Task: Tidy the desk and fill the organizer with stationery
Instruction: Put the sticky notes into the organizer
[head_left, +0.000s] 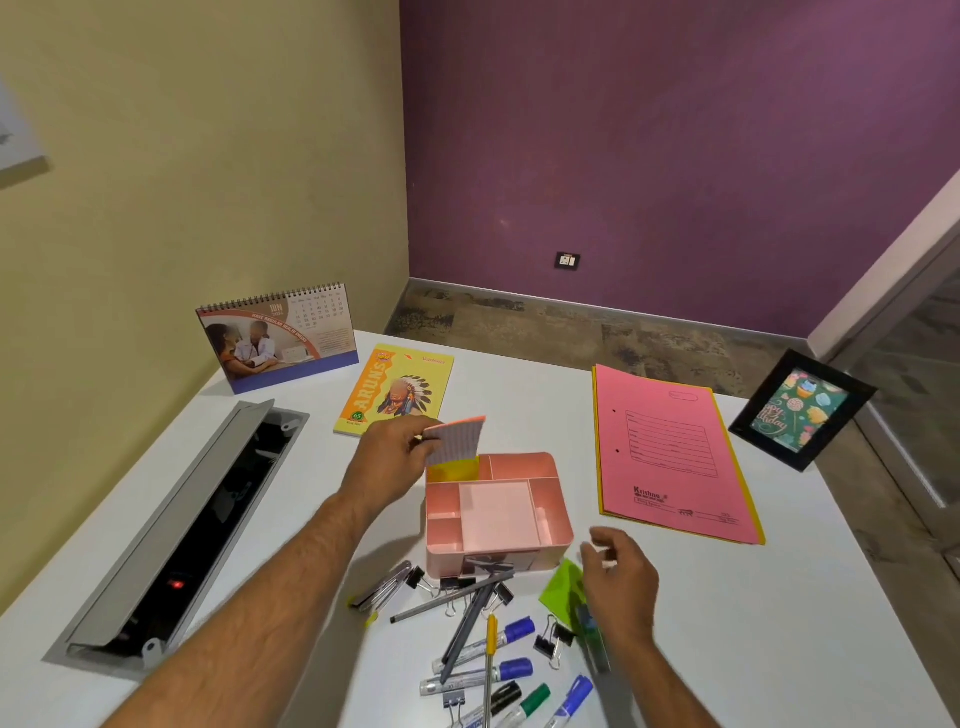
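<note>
A pink desk organizer (556, 530) with several compartments stands mid-desk. My left hand (387, 462) grips a pink sticky-note pad (460, 439) tilted over the organizer's back-left compartment, where a yellow pad (452, 470) sits. My right hand (621, 577) hovers with fingers apart just right of the organizer, above a green sticky pad (561, 587). In front of the organizer lie several markers (511, 670), grey pens (457, 597), a yellow pen (490, 654), binder clips (553, 642) and a stapler (382, 590).
A yellow notebook (395, 389) and a desk calendar (278, 338) stand at the back left. A pink file folder (675, 452) lies right, a framed picture (800, 410) beyond it. An open cable tray (192, 525) runs along the left of the white desk (753, 623).
</note>
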